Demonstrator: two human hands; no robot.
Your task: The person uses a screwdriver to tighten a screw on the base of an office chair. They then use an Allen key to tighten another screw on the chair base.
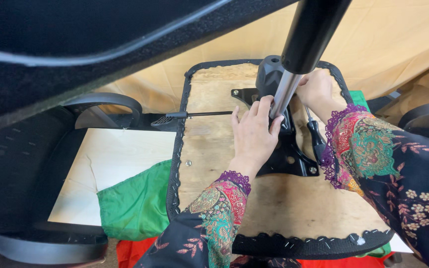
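Tan cloth backs an upturned chair seat [274, 208], its bare wooden underside facing up. Bolted near the seat's far end sits a black metal mechanism plate [289, 159], from which a chrome and black gas cylinder [294, 64] rises. Left hand [254, 136] curls around the cylinder's chrome base; right hand [316, 89] grips it just behind. A green cloth [135, 203] lies left of the seat.

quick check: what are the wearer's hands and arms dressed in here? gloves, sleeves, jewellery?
No gloves: left hand and right hand are bare, and no rings or bracelets are visible. Both arms wear long dark sleeves with a leaf-and-flower print. The left sleeve and right sleeve carry wide embroidered bands in red, teal, green and gold near the wrist, and each cuff ends in a scalloped purple lace trim.
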